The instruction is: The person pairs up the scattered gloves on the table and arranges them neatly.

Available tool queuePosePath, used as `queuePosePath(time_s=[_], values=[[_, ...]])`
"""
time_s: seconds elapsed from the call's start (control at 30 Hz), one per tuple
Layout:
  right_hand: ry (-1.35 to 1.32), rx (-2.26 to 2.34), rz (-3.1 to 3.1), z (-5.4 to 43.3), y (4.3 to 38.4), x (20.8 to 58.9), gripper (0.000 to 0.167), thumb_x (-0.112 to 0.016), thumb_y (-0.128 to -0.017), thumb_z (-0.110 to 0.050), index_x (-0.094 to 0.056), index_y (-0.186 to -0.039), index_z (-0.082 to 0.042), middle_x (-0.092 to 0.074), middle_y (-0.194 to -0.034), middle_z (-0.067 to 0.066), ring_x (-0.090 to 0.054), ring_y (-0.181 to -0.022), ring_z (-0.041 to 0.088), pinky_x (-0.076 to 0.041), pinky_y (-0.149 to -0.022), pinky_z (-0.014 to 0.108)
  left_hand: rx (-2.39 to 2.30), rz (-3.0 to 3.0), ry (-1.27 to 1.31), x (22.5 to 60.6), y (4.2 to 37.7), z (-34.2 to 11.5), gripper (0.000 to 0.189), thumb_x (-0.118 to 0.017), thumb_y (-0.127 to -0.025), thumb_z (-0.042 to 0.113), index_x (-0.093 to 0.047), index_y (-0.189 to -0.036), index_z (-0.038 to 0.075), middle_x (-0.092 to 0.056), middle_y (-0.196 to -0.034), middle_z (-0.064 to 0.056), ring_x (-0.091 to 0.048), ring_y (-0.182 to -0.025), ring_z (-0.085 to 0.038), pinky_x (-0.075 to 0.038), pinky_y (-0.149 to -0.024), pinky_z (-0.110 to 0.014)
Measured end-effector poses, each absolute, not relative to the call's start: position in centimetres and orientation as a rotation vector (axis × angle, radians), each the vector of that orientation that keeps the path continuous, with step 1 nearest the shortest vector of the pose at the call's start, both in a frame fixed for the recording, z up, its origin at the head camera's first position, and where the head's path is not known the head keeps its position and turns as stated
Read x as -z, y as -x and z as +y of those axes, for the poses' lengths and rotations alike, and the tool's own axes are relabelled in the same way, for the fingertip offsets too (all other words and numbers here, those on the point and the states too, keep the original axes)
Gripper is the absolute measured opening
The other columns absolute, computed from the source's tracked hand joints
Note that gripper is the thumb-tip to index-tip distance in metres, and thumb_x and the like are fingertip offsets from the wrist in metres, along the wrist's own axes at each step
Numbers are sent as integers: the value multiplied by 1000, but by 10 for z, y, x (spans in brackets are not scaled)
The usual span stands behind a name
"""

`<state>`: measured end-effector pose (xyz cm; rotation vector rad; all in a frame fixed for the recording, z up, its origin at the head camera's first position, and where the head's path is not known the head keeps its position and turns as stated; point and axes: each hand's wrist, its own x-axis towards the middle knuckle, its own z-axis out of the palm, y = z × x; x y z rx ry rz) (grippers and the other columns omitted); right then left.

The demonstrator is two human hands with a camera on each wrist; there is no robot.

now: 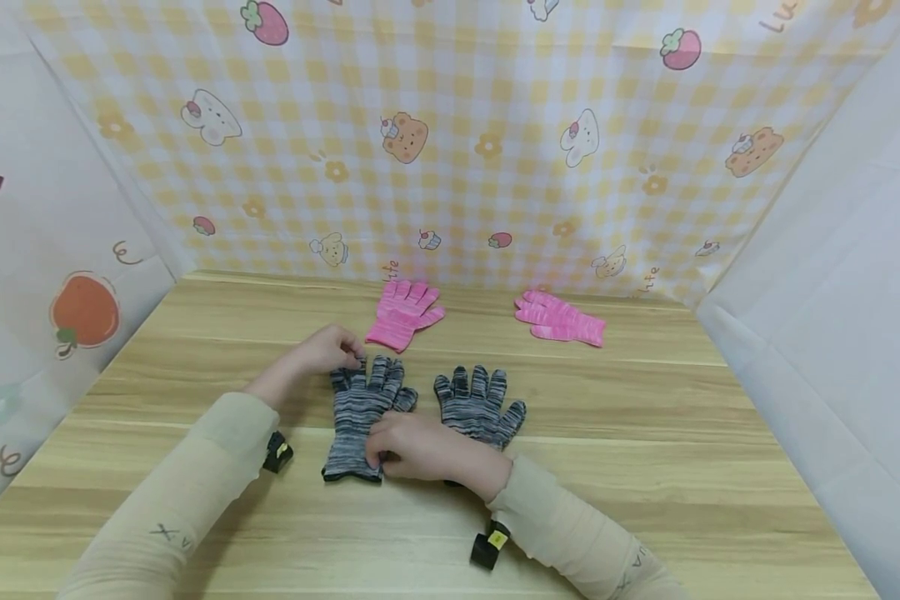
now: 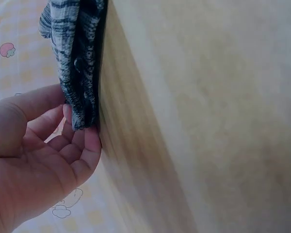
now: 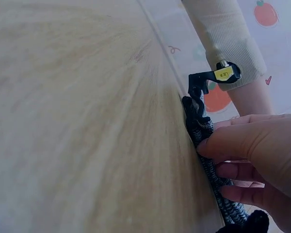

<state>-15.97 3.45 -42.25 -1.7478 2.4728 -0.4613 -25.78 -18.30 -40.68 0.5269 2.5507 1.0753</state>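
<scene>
A grey-and-black striped knit glove lies on the table with its fingers away from me and its dark-edged cuff toward me. At its far end, my left hand pinches the tip of a glove finger; in the left wrist view the knit fabric runs down between thumb and fingers. My right hand holds the glove's right edge near the cuff, thumb and bent fingers on the fabric. A matching striped glove lies to the right, its cuff partly hidden behind my right hand and wrist.
Two pink knit gloves, a left one and a right one, lie farther back near the checked cloth backdrop. Black wrist mounts hang beneath both sleeves, close over the wooden table. White cloth walls stand at both sides.
</scene>
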Motion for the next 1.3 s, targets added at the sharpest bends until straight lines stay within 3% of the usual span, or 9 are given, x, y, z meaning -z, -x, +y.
queuePosePath(time_s=[0.1,0.23,0.33,0.57,0.73,1.0,1.3], values=[[1755,471,2464,35,160,423,17,-70,-81,-4,-68,-87,-20,-60,-89,-13,-48,-85,4,-37,-71,9,-1055,2541,-586,406,259,-181,22,-59,-86,-4,-64,-106,-11,-63,-85,-12,-55,-77,-21,-49,-72,-34],[1761,474,2460,36,160,423,16,-71,-81,-5,-69,-88,-20,-60,-90,-12,-48,-86,4,-37,-73,9,-1002,2541,-657,405,261,-175,27,-57,-89,4,-64,-112,-8,-65,-108,-18,-60,-101,-30,-48,-90,-44],[1765,479,2458,37,161,424,17,-71,-82,-5,-69,-88,-20,-60,-90,-12,-48,-87,4,-38,-73,9,-968,2538,-660,404,263,-169,27,-57,-92,8,-64,-113,-7,-66,-109,-17,-59,-104,-31,-45,-94,-46],[1756,489,2451,37,162,426,16,-71,-82,-5,-69,-89,-20,-60,-91,-12,-48,-87,3,-37,-73,9,-981,2522,-640,403,267,-164,14,-61,-90,5,-66,-97,-5,-65,-88,-9,-59,-86,-23,-49,-83,-41],[1749,487,2442,37,163,426,16,-71,-83,-6,-69,-90,-20,-61,-92,-12,-49,-88,4,-38,-74,9,-1034,2509,-624,405,268,-161,9,-61,-91,6,-66,-93,-1,-64,-83,-7,-58,-84,-21,-49,-82,-39],[1750,501,2428,37,164,427,16,-70,-83,-5,-69,-90,-19,-61,-93,-12,-49,-90,4,-38,-78,10,-1059,2480,-659,408,270,-157,6,-62,-89,1,-65,-94,-2,-64,-84,-8,-58,-78,-19,-51,-73,-33],[1751,502,2435,37,163,427,16,-70,-83,-5,-70,-90,-19,-62,-91,-12,-49,-88,4,-38,-74,9,-1019,2511,-676,410,272,-154,15,-60,-85,-10,-66,-98,-6,-61,-89,-12,-52,-82,-22,-47,-72,-33]])
